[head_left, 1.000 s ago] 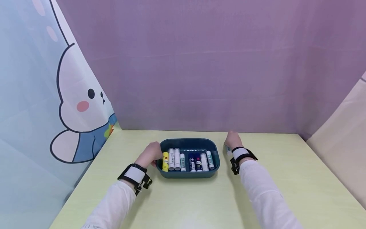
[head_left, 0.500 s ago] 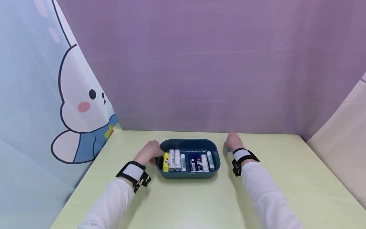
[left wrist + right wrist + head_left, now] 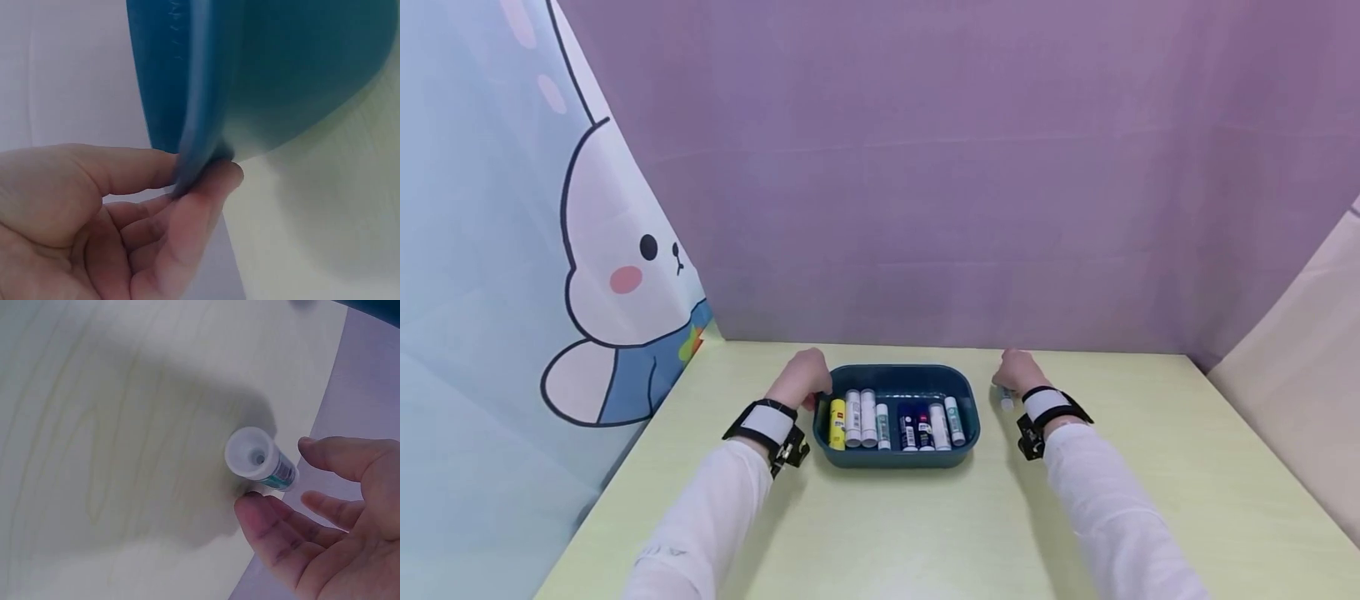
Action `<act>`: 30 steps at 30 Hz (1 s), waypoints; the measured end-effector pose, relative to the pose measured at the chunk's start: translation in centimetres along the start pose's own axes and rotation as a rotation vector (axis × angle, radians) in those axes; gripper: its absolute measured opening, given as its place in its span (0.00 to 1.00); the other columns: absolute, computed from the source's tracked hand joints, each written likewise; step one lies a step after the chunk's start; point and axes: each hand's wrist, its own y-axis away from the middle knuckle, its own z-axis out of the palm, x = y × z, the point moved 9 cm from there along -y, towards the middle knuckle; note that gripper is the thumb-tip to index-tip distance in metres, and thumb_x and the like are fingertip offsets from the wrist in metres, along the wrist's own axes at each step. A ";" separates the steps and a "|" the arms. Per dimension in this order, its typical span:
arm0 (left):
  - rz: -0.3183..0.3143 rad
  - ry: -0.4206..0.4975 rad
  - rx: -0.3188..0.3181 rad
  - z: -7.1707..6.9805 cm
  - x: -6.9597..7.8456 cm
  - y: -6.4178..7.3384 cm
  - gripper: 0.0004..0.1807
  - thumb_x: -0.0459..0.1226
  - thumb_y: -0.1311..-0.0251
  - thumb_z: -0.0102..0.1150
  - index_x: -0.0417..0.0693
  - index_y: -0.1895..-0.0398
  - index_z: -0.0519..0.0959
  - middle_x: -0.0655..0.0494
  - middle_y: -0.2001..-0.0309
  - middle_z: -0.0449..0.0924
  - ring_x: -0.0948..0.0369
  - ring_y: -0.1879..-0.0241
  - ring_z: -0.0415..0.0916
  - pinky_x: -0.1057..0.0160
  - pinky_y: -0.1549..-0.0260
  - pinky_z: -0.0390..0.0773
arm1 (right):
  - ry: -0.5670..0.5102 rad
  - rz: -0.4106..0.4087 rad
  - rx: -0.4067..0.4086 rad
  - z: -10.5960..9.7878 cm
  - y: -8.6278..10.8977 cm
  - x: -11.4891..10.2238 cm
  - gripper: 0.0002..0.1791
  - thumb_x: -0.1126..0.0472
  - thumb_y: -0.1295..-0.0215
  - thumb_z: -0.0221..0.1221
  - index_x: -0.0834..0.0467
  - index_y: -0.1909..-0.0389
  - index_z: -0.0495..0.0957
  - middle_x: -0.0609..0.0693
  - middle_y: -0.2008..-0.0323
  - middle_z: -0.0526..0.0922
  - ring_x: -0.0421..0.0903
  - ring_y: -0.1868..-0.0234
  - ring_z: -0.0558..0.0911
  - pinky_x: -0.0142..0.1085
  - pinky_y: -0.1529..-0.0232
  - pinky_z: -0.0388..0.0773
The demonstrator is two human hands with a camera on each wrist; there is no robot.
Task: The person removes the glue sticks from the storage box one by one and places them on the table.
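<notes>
My left hand (image 3: 806, 373) pinches the left end of a dark teal plastic bin (image 3: 895, 459), with the thumb inside the rim (image 3: 199, 112) and the fingers outside. To the right of the bin, my right hand (image 3: 1018, 372) is at a small glue stick (image 3: 1006, 402) with a white base. In the right wrist view the hollow base of the glue stick (image 3: 251, 454) faces the camera. A gap separates it from the thumb (image 3: 331, 456), while the fingertips (image 3: 253, 509) lie right beside its other side.
Inside the bin are a yellow glue stick (image 3: 837, 425), white ones (image 3: 868, 419), and dark blue ones (image 3: 907, 429), lying side by side toward the front. Behind the pale yellow table (image 3: 895, 533) hangs a purple cloth (image 3: 940, 208); a rabbit-printed cloth (image 3: 625, 275) hangs at left.
My left hand has shifted along the bin's left end toward the back. The right hand remains at the glue stick. The bin and its contents look unmoved apart from a slight camera shift.
</notes>
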 end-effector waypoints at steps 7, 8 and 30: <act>0.028 -0.072 0.041 0.2 0.2 -0.1 0.10 0.28 0.43 0.57 0.31 0.59 0.76 0.41 0.72 0.76 0.56 0.88 0.77 0.65 0.88 0.78 | -0.020 -0.007 -0.040 0.1 0.1 0.2 0.34 0.65 0.40 0.53 0.74 0.35 0.55 0.69 0.59 0.76 0.42 0.86 0.69 0.32 0.83 0.73; 0.028 -0.076 0.045 0.1 0.2 0.0 0.09 0.28 0.43 0.56 0.31 0.60 0.75 0.41 0.73 0.76 0.56 0.87 0.78 0.65 0.88 0.77 | -0.015 -0.010 -0.042 0.0 0.0 0.2 0.34 0.65 0.40 0.53 0.74 0.34 0.54 0.68 0.61 0.76 0.42 0.86 0.69 0.32 0.83 0.74; 0.026 -0.151 0.124 -0.3 0.8 0.3 0.12 0.31 0.39 0.53 0.31 0.55 0.77 0.36 0.56 0.79 0.56 0.85 0.78 0.64 0.89 0.76 | 0.009 -0.282 0.177 -8.4 5.0 -8.9 0.42 0.50 0.34 0.55 0.61 0.27 0.46 0.70 0.30 0.50 0.70 0.31 0.49 0.63 0.35 0.50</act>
